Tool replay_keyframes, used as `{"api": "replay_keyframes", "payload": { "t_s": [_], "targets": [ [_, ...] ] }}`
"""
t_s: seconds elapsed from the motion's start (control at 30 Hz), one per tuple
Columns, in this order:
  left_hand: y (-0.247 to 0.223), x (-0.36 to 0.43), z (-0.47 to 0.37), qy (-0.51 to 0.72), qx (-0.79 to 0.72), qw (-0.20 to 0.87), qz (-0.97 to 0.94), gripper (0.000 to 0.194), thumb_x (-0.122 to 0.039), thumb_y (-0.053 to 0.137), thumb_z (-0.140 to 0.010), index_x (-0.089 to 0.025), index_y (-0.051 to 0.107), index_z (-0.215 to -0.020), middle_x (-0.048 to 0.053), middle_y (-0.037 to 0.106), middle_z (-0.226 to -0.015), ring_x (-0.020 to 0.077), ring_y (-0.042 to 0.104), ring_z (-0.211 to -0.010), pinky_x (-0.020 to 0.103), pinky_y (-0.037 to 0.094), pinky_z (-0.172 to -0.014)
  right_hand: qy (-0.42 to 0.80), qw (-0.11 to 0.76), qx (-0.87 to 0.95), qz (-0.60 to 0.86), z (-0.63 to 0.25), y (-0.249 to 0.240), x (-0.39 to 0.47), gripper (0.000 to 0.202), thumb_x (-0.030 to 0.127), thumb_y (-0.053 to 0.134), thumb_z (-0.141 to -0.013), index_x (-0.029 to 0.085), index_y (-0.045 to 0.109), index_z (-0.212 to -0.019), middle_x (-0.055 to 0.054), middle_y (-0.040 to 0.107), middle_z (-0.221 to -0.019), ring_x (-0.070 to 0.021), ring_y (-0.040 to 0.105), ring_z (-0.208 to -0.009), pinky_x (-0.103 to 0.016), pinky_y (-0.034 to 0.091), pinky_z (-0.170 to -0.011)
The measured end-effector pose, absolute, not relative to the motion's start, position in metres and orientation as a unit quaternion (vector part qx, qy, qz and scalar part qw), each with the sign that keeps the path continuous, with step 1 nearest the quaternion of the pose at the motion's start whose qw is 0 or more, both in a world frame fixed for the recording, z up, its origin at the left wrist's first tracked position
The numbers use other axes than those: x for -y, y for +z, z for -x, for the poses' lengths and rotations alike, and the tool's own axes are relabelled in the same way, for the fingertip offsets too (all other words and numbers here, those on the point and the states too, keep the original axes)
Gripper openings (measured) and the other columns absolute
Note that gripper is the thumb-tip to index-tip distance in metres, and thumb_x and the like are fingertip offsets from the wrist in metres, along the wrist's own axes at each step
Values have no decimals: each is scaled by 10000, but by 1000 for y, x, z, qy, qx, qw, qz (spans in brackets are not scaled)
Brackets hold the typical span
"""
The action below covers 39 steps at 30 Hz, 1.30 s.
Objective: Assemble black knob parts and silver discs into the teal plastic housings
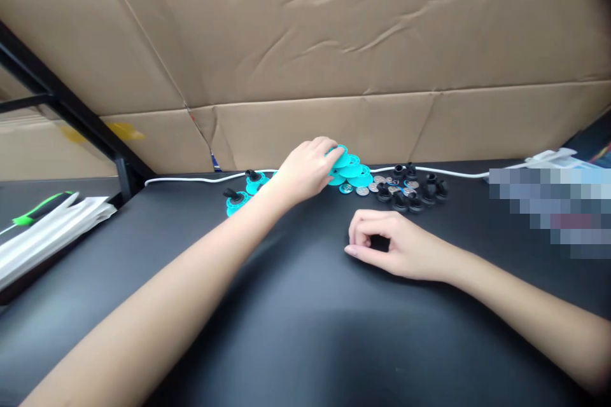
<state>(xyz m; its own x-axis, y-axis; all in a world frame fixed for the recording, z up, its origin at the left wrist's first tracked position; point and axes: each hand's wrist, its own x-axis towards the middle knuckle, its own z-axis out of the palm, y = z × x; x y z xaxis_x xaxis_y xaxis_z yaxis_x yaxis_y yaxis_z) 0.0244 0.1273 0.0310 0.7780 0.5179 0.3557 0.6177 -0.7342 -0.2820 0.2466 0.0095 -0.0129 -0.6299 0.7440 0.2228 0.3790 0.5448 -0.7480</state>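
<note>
My left hand [310, 168] reaches to the back of the black table, its fingers closed on the edge of a turquoise disc [339, 154] at the top of a pile of turquoise discs [351, 170]. Nearer the front, my right hand [375, 241] rests on the table with curled fingers and nothing visible in them. Behind it lie small round metallic discs [362, 191] and several black knob-like parts [414, 201]. Left of the pile, partly behind my left forearm, are turquoise discs with black parts on them [237, 200].
A white cable [200, 180] runs along the table's back edge before a cardboard wall [305, 44]. A green-and-black screwdriver [42, 210] and white packets [62, 229] lie at the left. Plastic-wrapped items [554, 158] are at the right.
</note>
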Motion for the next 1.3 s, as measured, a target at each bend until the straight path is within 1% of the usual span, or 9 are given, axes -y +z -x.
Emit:
{"api": "replay_keyframes", "payload": {
  "t_s": [0.17, 0.3, 0.53, 0.73, 0.87, 0.93, 1.0, 1.1, 1.3],
  "targets": [
    [31, -135, -31, -128, 307, 223, 916, 319, -125, 580, -985, -94, 627, -1299, 166, 704, -1164, 304, 656, -1110, 404, 534, -944, 340, 268, 836, 336, -248, -13, -10, 293, 327, 653, -1013, 220, 566, -755, -29, 644, -890, -177, 597, -766, -337, 492, -737],
    [38, -130, -26, -165, 288, 211, 920, 302, -146, 609, -989, -110, 648, -1286, 154, 706, -1167, 293, 654, -1111, 410, 546, -958, 330, 275, 836, 341, -246, -13, -10, 292, 333, 653, -1010, 221, 568, -753, -25, 643, -848, -174, 591, -739, -329, 480, -709],
    [36, -79, -2, -187, 261, 48, 946, 279, -248, 705, -1001, -193, 692, -1275, 118, 714, -1239, 277, 661, -1186, 412, 571, -1019, 200, 352, 794, 454, -245, -12, -8, 421, 365, 606, -1022, 234, 446, -655, -7, 560, -675, -156, 489, -606, -332, 390, -608],
    [23, -63, 13, -138, 249, -73, 956, 269, -262, 740, -988, -194, 725, -1247, 108, 732, -1179, 255, 690, -1129, 388, 588, -995, 180, 334, 794, 476, -250, -17, -14, 377, 373, 610, -1014, 230, 504, -682, -20, 595, -717, -166, 528, -618, -332, 433, -608],
    [17, -67, 15, -187, 261, -92, 943, 376, -271, 745, -979, -212, 691, -1346, 123, 679, -1370, 266, 641, -1291, 420, 541, -1124, 163, 317, 808, 470, -252, -21, -16, 183, 323, 596, -1015, 218, 618, -868, -58, 665, -877, -187, 613, -677, -350, 506, -647],
    [13, -69, 15, -193, 271, -106, 937, 422, -285, 724, -994, -219, 657, -1406, 126, 647, -1445, 273, 613, -1353, 435, 517, -1164, 124, 290, 823, 472, -253, -24, -17, 116, 295, 588, -1014, 203, 654, -1040, -120, 714, -1097, -234, 699, -805, -381, 564, -704],
    [11, -69, 15, -180, 282, -125, 934, 430, -292, 716, -1000, -229, 644, -1418, 115, 668, -1425, 272, 629, -1337, 438, 525, -1150, 62, 253, 834, 486, -253, -28, -18, 244, 298, 579, -1020, 176, 650, -1219, -187, 672, -1375, -316, 748, -1014, -438, 615, -797],
    [13, -68, 13, -157, 296, -157, 929, 480, -327, 765, -963, -231, 634, -1415, 107, 697, -1360, 276, 659, -1260, 432, 546, -1087, -12, 204, 830, 519, -252, -33, -22, 438, 348, 539, -1043, 114, 591, -1410, -227, 555, -1581, -396, 744, -1156, -500, 648, -856],
    [18, -66, 9, -119, 309, -254, 909, 492, -414, 836, -887, -197, 681, -1299, 63, 691, -1084, 184, 626, -858, 316, 548, -754, -70, 139, 828, 539, -247, -33, -32, 509, 341, 444, -1089, 81, 525, -1519, -222, 582, -1572, -358, 800, -997, -478, 662, -780]
  ]
}}
